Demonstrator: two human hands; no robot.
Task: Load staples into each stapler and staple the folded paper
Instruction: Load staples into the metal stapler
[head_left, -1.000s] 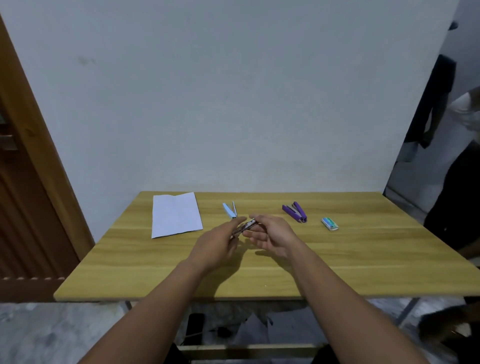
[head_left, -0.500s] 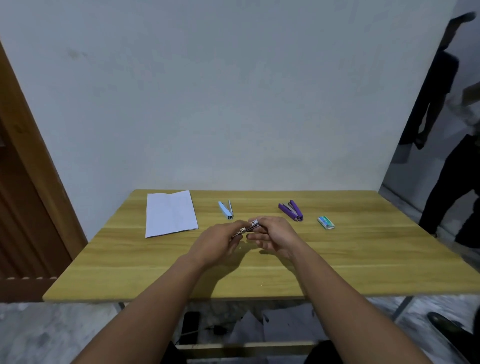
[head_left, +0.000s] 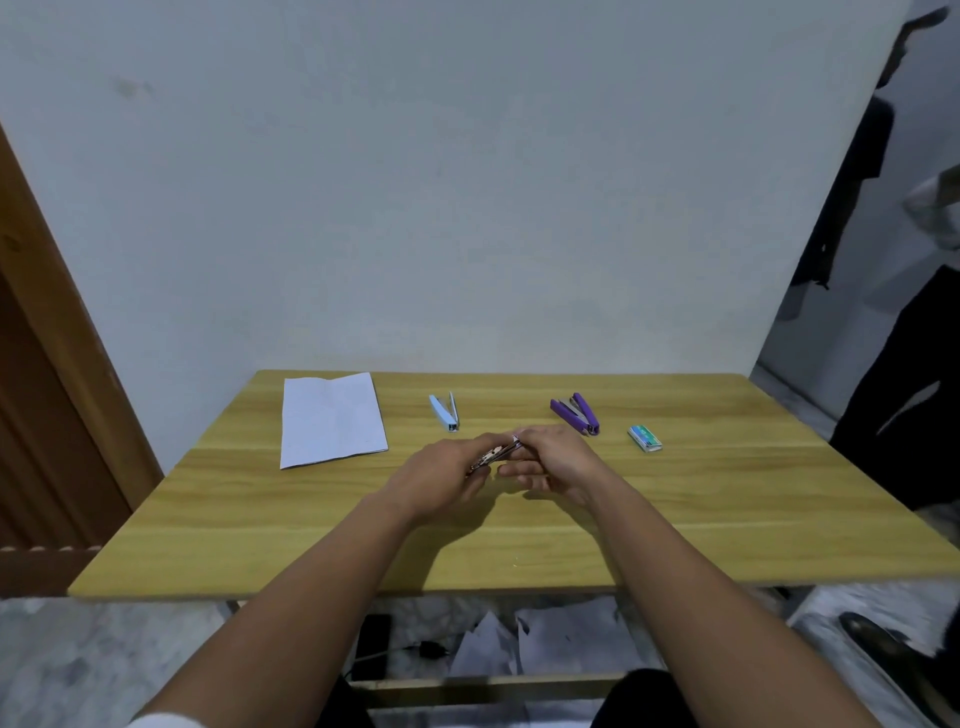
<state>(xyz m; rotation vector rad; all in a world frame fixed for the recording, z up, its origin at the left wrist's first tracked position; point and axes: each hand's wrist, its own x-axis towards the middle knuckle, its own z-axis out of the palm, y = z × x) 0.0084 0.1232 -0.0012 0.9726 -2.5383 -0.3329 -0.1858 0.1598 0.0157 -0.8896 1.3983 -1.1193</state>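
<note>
Over the middle of the wooden table (head_left: 779, 519), my left hand (head_left: 441, 480) grips a small patterned stapler (head_left: 493, 457), which is tilted up to the right. My right hand (head_left: 558, 465) touches the stapler's upper end with its fingertips; whether it pinches staples is hidden. A light blue stapler (head_left: 444, 412) lies opened at the back centre. To its right lies a purple stapler (head_left: 576, 413), also opened. A small green staple box (head_left: 644, 438) sits right of that. The folded white paper (head_left: 332, 418) lies flat at the back left.
A white wall stands right behind the table. A brown wooden door frame (head_left: 62, 322) is on the left. People in dark clothes (head_left: 909, 405) stand at the right, close to the table's edge. Crumpled papers (head_left: 545, 644) lie on the floor under the table.
My hands stay together on the patterned stapler, the right fingers closing in on its tip. The view has shifted slightly. The people on the right have moved.
</note>
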